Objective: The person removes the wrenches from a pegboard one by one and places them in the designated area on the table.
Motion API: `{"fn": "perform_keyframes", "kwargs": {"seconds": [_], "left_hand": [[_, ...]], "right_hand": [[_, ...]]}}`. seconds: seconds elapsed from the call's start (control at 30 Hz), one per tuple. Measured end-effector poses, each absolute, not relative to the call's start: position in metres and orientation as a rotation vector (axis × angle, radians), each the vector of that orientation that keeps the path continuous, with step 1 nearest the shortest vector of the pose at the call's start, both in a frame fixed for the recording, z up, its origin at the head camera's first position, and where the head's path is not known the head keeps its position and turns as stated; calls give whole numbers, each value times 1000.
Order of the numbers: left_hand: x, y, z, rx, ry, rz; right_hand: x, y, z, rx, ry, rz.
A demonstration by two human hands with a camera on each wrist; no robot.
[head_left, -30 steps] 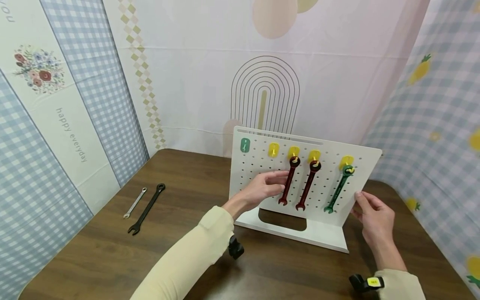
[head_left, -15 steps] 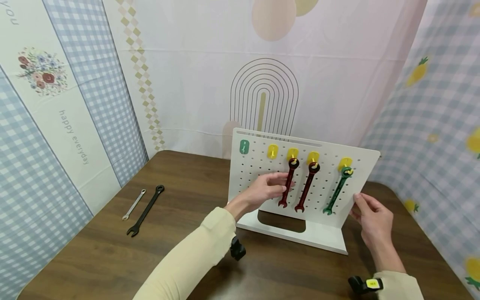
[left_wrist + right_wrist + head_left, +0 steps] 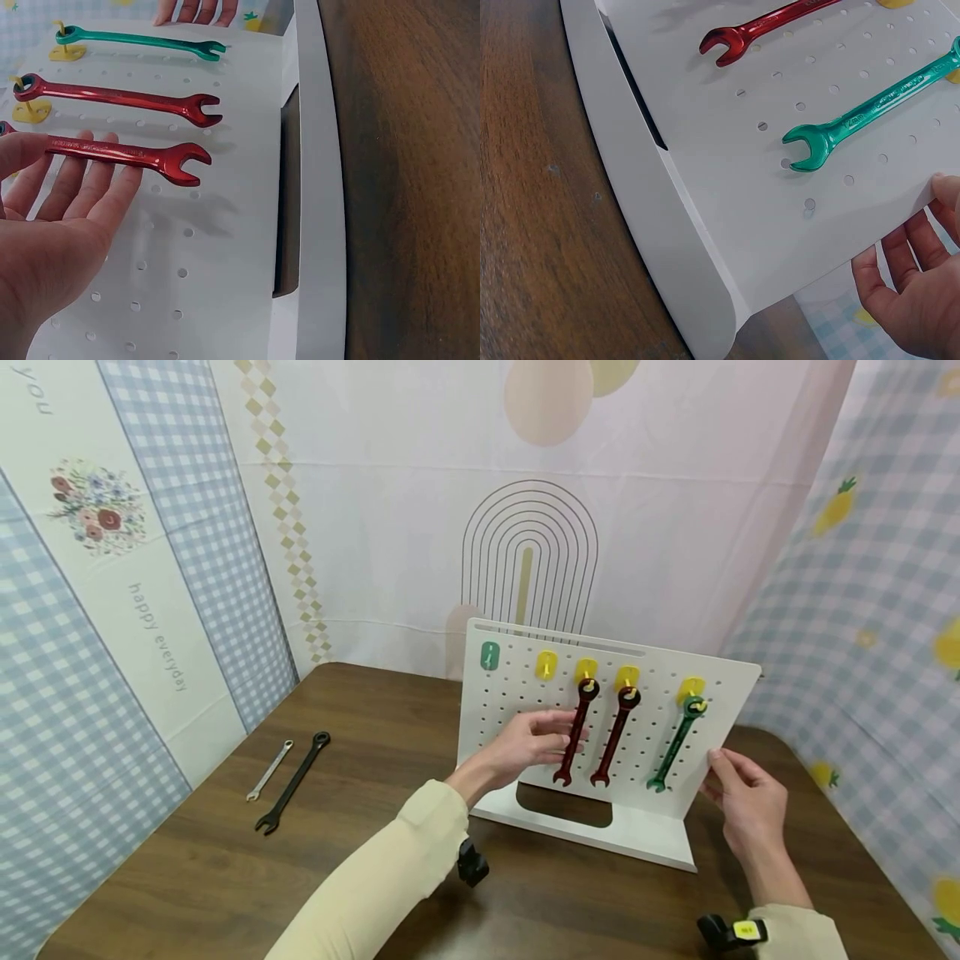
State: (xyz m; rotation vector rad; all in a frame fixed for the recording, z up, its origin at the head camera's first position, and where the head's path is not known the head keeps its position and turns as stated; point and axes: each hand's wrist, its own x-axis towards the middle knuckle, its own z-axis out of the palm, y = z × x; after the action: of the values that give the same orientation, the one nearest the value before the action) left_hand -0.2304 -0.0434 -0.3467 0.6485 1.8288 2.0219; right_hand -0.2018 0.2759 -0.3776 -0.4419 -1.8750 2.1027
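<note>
My left hand (image 3: pixel 528 743) pinches the shank of a red combination wrench (image 3: pixel 112 152), thumb in front and fingers behind it. This wrench's ring end is at a yellow hook (image 3: pixel 587 669) on the white pegboard (image 3: pixel 517 693); its open jaw points down. To its right hang a second red wrench (image 3: pixel 617 735) and a green wrench (image 3: pixel 675 747), each by its ring on a yellow hook. My right hand (image 3: pixel 753 797) grips the pegboard's right edge, with the thumb on the front face and the fingers behind, as the right wrist view shows.
A small silver wrench (image 3: pixel 270 771) and a longer black wrench (image 3: pixel 296 781) lie on the wooden table (image 3: pixel 360 860) at the left. The pegboard also bears a green hook (image 3: pixel 490 656) and another yellow hook (image 3: pixel 547 665) with nothing on them. Patterned curtains (image 3: pixel 375 527) stand behind.
The lower end of the left red wrench has dropped slightly in my left hand. My right hand keeps its hold on the board's edge.
</note>
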Motion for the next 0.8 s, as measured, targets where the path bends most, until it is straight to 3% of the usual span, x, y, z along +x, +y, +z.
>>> {"fn": "perform_keyframes", "kwargs": {"seconds": [0.8], "left_hand": [[-217, -44, -338, 623, 1791, 2028]], "right_hand": [[-199, 274, -374, -446, -1865, 2098]]}}
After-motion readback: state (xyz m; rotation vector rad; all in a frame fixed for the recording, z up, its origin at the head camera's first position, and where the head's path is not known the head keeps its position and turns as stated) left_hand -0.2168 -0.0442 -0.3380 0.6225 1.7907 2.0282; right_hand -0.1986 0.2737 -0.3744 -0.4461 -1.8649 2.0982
